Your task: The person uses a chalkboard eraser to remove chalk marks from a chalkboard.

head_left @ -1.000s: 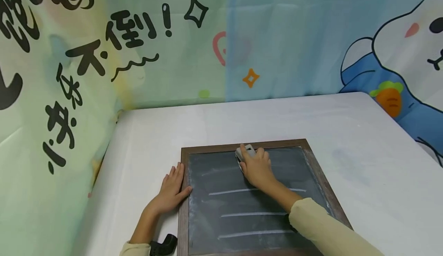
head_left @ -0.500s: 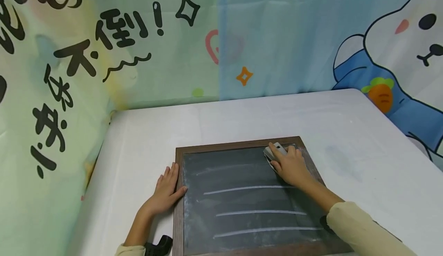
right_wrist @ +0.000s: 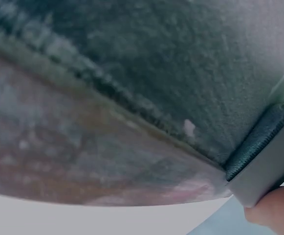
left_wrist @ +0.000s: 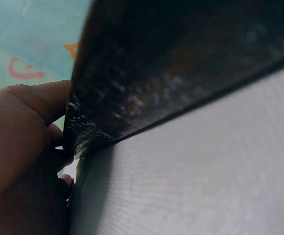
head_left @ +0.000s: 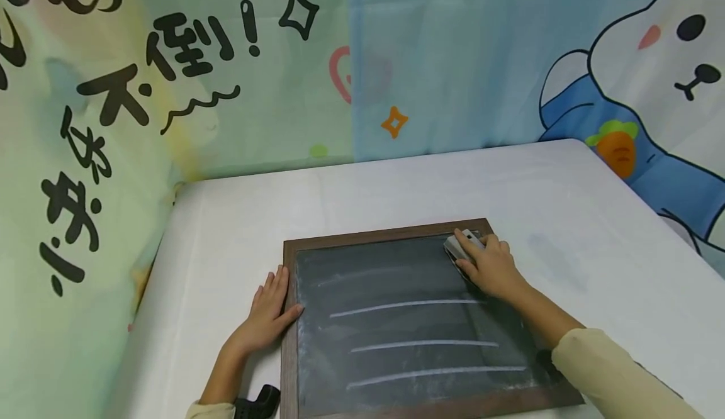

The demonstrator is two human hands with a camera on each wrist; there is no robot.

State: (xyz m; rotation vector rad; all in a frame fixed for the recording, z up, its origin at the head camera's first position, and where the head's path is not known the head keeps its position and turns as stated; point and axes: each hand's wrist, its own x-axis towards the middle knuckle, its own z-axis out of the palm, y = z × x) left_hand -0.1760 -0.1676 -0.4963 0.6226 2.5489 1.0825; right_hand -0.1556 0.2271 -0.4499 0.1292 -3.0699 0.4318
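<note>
A framed chalkboard (head_left: 396, 331) lies on the white table, with several white chalk lines across it and a faint smudged streak (head_left: 362, 274) near its top. My right hand (head_left: 493, 268) grips a grey chalkboard eraser (head_left: 457, 250) in the board's upper right corner. In the right wrist view, the eraser's (right_wrist: 266, 164) dark felt side faces the board beside the wooden frame (right_wrist: 83, 147). My left hand (head_left: 269, 315) rests along the left frame edge, fingers extended and thumb over the wood. The left wrist view has this hand (left_wrist: 19, 142) against the board's side (left_wrist: 146, 93).
The white table (head_left: 255, 211) extends around the board. Behind and to the left hangs a printed curtain (head_left: 272, 123) with lettering and a cartoon animal. Black devices sit on both wrists, the left one (head_left: 257, 401) beside the board's lower left corner.
My right hand has slid the eraser rightward along the board's top into the upper right corner. The left hand keeps its place on the frame, while the head view has shifted slightly.
</note>
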